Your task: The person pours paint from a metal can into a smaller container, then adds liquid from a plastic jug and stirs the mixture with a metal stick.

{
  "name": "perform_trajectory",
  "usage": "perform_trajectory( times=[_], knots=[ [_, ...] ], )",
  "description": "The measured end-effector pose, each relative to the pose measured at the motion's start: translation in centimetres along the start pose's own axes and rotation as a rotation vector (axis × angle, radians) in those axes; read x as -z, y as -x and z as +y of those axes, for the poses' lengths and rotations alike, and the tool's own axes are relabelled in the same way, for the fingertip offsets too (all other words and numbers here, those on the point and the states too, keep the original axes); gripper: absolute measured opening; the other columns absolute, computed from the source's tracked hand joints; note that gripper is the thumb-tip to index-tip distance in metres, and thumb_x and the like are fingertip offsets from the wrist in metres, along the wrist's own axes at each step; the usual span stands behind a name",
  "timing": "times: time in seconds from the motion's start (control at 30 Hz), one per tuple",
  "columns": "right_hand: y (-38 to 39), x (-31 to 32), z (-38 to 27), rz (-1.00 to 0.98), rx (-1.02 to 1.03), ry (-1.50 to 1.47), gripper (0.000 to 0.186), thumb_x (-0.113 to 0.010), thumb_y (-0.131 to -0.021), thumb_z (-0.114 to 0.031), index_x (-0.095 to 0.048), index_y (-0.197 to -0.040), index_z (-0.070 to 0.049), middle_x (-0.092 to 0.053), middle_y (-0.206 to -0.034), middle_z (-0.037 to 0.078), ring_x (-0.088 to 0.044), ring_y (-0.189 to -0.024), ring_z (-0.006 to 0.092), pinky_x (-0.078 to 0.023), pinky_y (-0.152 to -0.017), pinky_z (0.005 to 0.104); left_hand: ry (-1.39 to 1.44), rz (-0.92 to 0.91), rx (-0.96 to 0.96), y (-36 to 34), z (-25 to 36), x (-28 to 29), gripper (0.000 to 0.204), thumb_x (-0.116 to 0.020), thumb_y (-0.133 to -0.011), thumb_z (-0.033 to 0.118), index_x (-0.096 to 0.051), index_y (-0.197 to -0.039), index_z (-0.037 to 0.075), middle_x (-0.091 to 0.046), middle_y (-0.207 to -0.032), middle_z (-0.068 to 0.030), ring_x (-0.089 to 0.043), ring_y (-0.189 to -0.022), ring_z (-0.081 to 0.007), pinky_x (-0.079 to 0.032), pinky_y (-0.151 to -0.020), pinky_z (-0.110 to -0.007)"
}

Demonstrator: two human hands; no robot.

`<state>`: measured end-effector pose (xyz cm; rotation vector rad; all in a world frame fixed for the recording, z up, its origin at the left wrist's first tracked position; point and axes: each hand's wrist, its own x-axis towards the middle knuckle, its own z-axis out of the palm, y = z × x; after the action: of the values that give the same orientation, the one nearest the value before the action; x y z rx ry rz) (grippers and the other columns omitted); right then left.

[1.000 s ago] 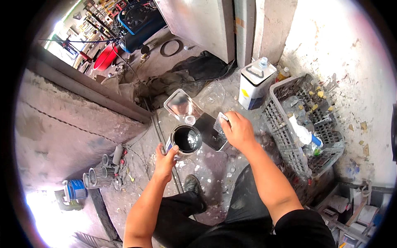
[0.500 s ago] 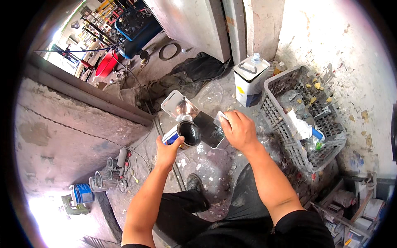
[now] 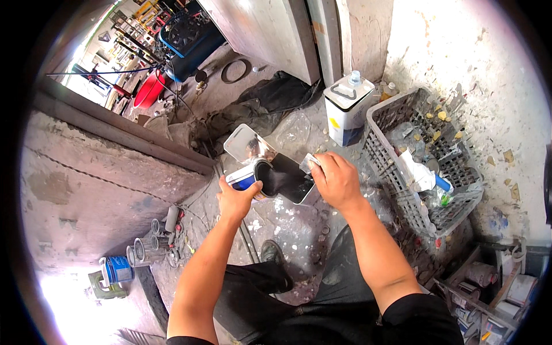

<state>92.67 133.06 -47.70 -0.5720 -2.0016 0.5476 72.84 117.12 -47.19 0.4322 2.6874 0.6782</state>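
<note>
My left hand (image 3: pixel 236 202) grips a round paint can (image 3: pixel 244 178) with a blue and white label. The can lies tipped to the right, its mouth over an open rectangular metal tin (image 3: pixel 308 197). Black paint (image 3: pixel 282 179) runs from the mouth into the tin, which is dark inside. A shiny silver flap (image 3: pixel 244 141) stands out at the tin's far left side. Closed in a pinch, my right hand (image 3: pixel 339 184) holds a small flat whitish piece (image 3: pixel 309 163) at the tin's right edge. Its exact kind is unclear.
A white square can (image 3: pixel 348 109) with a handle and clear cap stands beyond my right hand. The grey plastic basket (image 3: pixel 397 195) by the wall holds litter. Dark cloth (image 3: pixel 270 98) lies by the doorway. Wire-mesh cups (image 3: pixel 144 250) and a blue can (image 3: pixel 117 269) sit left.
My left hand has tipped the paint can further over the tin, and black paint now streams out. My right hand stays nearly in place with the whitish piece.
</note>
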Motion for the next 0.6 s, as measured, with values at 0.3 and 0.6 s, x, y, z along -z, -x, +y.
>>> perform_trajectory(
  times=[0.3,0.6],
  knots=[
    [0.2,0.1,0.1,0.015,0.019,0.001,0.012,-0.067,-0.083,-0.013,-0.062,-0.091,-0.007,-0.064,-0.083,0.011,-0.063,-0.072,0.0313,-0.053,-0.063,0.0396,-0.174,0.068,-0.069,0.4,1.2,0.3,0.12,-0.082,-0.061,0.057,-0.02,-0.148,0.002,-0.04,-0.134,-0.0353,-0.047,-0.122,-0.045,-0.041,-0.102,-0.046],
    [0.5,0.1,0.1,0.013,0.031,-0.003,0.012,-0.067,-0.083,-0.012,-0.062,-0.091,-0.005,-0.064,-0.082,0.012,-0.064,-0.072,0.0315,-0.053,-0.063,0.039,-0.26,0.114,-0.145,0.8,1.9,0.2,0.12,-0.082,-0.061,0.055,-0.018,-0.148,0.003,-0.041,-0.13,-0.0346,-0.046,-0.121,-0.0458,-0.039,-0.103,-0.047]
  ],
)
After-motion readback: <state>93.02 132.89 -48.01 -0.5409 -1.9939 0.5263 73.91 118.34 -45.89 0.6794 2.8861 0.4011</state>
